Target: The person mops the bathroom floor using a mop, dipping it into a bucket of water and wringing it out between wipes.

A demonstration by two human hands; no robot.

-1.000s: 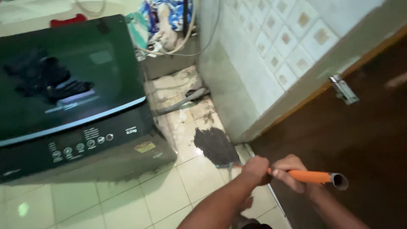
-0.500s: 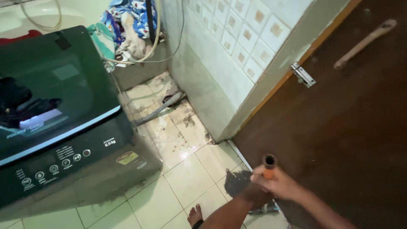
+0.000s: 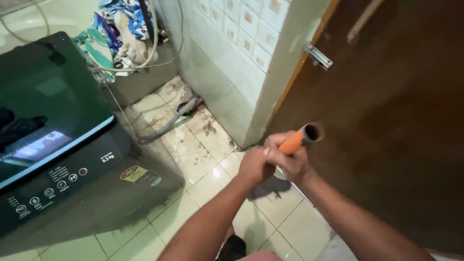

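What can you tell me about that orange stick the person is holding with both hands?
Only the top of the orange handle shows. It is a round tube with a bright orange covering and a dark, hollow open end that points up towards the camera, tilted to the right. The covering looks like smooth plastic or rubber. The left hand and the right hand wrap around it close together just below the open end, so the rest of its length is hidden behind them.

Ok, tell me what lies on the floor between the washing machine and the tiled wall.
In the head view, a grey hose lies across stained floor tiles between the washing machine and the tiled wall.
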